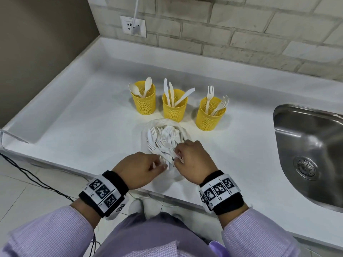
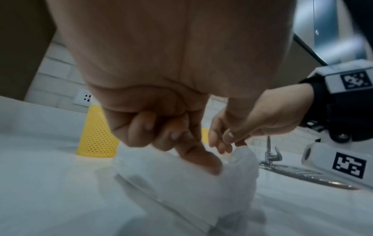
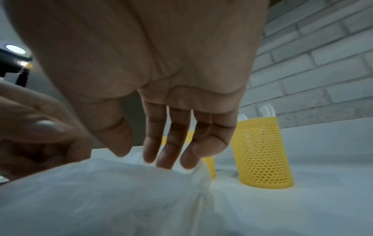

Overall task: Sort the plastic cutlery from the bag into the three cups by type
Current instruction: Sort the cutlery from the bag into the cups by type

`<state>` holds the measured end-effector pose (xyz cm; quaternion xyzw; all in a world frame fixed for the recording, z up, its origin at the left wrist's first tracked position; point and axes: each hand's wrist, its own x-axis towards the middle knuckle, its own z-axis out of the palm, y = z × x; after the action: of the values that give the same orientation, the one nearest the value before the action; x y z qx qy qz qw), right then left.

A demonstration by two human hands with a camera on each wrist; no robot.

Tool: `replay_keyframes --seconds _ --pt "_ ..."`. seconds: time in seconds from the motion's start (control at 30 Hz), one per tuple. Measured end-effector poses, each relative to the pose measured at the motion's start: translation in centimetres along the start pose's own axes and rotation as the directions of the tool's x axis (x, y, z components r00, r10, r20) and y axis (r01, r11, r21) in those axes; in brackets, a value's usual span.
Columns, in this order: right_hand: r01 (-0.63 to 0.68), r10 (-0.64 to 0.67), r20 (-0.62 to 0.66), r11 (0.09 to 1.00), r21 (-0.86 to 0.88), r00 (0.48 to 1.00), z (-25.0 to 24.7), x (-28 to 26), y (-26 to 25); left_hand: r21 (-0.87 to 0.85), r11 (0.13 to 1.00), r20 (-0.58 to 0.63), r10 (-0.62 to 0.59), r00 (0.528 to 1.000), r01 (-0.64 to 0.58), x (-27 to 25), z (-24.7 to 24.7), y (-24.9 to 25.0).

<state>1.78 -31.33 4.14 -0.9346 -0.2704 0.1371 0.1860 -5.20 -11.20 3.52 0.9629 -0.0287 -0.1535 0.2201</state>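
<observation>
Three yellow mesh cups stand in a row: the left cup (image 1: 143,101) holds spoons, the middle cup (image 1: 174,108) knives, the right cup (image 1: 210,116) forks. In front of them lies the clear plastic bag (image 1: 161,121), open, with a pile of white cutlery (image 1: 163,140) inside, mostly forks. My left hand (image 1: 144,167) has curled fingers and pinches the bag's near edge, index finger pressing on the plastic (image 2: 181,175). My right hand (image 1: 191,160) reaches over the bag's near right rim (image 3: 121,191), thumb and fingertips (image 2: 228,135) meeting at the plastic. What lies under the fingers is hidden.
A steel sink (image 1: 306,145) is set into the white counter (image 1: 83,117) at the right, its tap (image 2: 269,151) behind it. A wall socket (image 1: 132,25) with a plug sits on the brick wall. Black cables run over the floor at the left.
</observation>
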Motion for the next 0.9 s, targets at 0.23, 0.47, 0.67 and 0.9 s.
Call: replay_keyframes --seconds 0.23,0.47,0.67,0.9 --pt "-0.089 0.089 -0.006 0.996 0.003 0.996 1.5 3.0 -1.7 -0.122 0.974 -0.112 -0.203 0.973 0.189 2.4 -0.2 0.0" --pt "-0.131 0.131 0.037 0.991 0.005 0.991 1.6 3.3 -2.8 -0.111 0.991 -0.067 -0.088 0.994 0.08 2.5 0.2 -0.2" --pt "-0.177 0.177 -0.001 0.983 0.051 0.984 1.0 2.4 -2.1 -0.285 0.956 -0.214 -0.139 0.967 0.075 2.2 0.3 -0.7" --pt "-0.064 0.09 -0.093 0.966 0.251 0.992 -0.2 3.2 -2.7 -0.516 0.854 -0.027 -0.084 0.996 0.058 3.2 -0.9 1.2"
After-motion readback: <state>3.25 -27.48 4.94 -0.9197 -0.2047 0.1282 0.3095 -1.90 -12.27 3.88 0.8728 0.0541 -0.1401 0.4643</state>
